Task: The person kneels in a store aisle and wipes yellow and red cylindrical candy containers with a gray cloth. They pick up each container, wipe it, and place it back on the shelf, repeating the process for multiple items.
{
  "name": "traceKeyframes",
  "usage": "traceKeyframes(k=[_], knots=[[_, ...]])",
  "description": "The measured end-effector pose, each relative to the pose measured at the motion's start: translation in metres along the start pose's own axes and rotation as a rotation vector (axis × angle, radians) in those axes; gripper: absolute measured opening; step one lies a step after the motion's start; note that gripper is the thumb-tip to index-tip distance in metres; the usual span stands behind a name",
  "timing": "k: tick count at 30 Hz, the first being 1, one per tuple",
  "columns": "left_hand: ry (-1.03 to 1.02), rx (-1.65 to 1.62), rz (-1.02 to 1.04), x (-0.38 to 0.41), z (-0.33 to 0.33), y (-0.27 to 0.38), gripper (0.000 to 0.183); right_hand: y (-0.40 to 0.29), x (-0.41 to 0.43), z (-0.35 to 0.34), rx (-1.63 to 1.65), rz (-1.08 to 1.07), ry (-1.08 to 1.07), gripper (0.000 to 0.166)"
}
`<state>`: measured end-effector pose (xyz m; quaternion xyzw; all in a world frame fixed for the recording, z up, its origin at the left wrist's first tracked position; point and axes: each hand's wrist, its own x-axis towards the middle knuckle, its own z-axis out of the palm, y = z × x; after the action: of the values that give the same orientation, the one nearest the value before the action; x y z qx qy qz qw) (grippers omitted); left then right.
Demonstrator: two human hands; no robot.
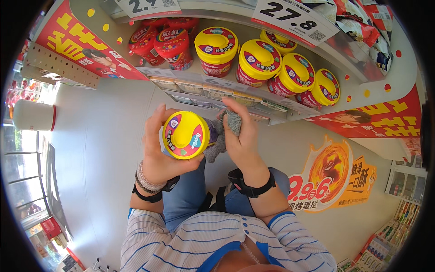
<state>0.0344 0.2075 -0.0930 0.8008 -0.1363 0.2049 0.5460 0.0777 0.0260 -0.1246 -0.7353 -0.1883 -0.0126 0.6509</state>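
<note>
My left hand (159, 153) grips a small candy tub (187, 136) with a yellow lid and a purple side, its lid turned towards me. In my right hand (242, 136) is a bunched grey cloth (232, 122), part of which hangs down beside the tub's far side. Whether the cloth touches the tub there is hard to tell. Both hands are in front of a store shelf, above my knees. Similar yellow-lidded tubs (260, 61) with red sides stand along that shelf, and red Skittles tubs (173, 47) are to their left.
A lower shelf (217, 91) holds boxed goods behind clear price strips. Bagged sweets (360, 30) fill the shelf above, behind a large price card (294, 18). Red printed panels (88, 44) flank the shelving. An orange advert sticker (331, 173) lies on the floor (108, 112).
</note>
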Motion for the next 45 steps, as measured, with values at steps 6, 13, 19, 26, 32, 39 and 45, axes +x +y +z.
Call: traceKeyframes(k=[6,13,19,26,32,39,45], knots=[[-0.04,0.136,0.064,0.022,-0.013,0.014,0.076,-0.032,0.002,-0.011,-0.102,-0.013,-0.281,0.086],[-0.081,0.049,0.048,0.028,0.002,0.008,0.083,-0.021,-0.001,-0.008,-0.111,-0.009,-0.093,0.087],[0.031,-0.467,-0.122,0.049,0.008,0.002,0.068,-0.023,-0.007,-0.022,0.053,0.095,-0.097,0.086],[0.104,0.252,0.081,0.089,0.03,-0.015,0.059,-0.03,-0.008,-0.027,0.185,0.118,-0.171,0.085],[0.02,0.462,0.102,0.109,0.044,-0.027,0.056,-0.027,-0.013,-0.028,0.206,0.174,-0.163,0.082],[0.047,0.479,0.177,0.132,0.058,-0.05,0.051,-0.029,-0.014,-0.022,0.212,0.177,-0.15,0.081],[-0.075,0.359,0.166,0.157,0.061,-0.048,0.043,-0.026,-0.013,-0.023,0.204,0.172,-0.182,0.082]])
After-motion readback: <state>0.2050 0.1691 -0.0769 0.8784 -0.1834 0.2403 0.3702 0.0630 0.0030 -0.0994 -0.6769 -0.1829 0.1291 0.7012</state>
